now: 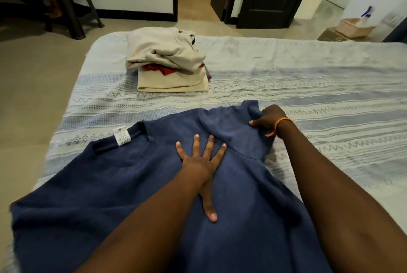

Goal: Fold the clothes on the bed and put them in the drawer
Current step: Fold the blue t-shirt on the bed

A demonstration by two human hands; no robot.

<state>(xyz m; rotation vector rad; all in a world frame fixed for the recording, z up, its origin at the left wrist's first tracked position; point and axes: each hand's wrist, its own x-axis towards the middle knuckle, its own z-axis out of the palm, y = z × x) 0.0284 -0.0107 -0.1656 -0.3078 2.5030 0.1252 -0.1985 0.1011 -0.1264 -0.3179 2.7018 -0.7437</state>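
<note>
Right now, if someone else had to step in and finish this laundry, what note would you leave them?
Left hand: flat, fingers spread, pressing the middle of the blue shirt.
Right hand: gripping the shirt's sleeve at its far right.
The shirt lies spread on the bed, white label showing at the collar.
Done: a pile of folded clothes sits at the bed's far left.
Left: fold the blue shirt, then move everything to the drawer, which is not in view.
</note>
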